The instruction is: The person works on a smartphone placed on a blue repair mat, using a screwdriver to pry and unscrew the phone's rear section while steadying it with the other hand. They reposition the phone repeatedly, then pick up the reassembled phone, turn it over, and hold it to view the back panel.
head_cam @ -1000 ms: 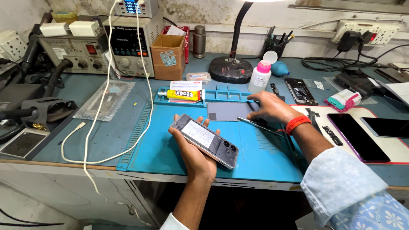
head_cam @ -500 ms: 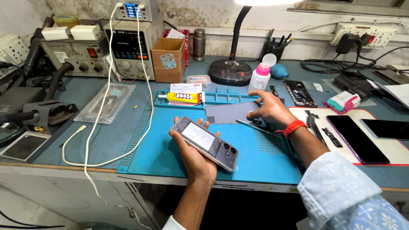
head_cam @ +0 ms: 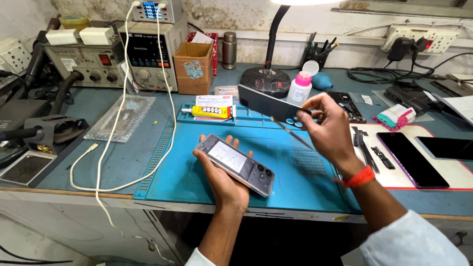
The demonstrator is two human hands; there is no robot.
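- The left hand cradles an opened phone, back side up, at centre frame over the blue mat.
- The right hand pinches a dark flat panel (probably the back cover) plus thin tweezers, right of centre.
- Both parts look light, stiff, slick and fragile; edges seem the safest hold.
- A glue tube lies above centre; a pink-capped bottle stands behind the panel.

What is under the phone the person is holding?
The left hand is under the phone, fingers poking past its far edge. Below lies the blue mat. The palm itself is hidden.
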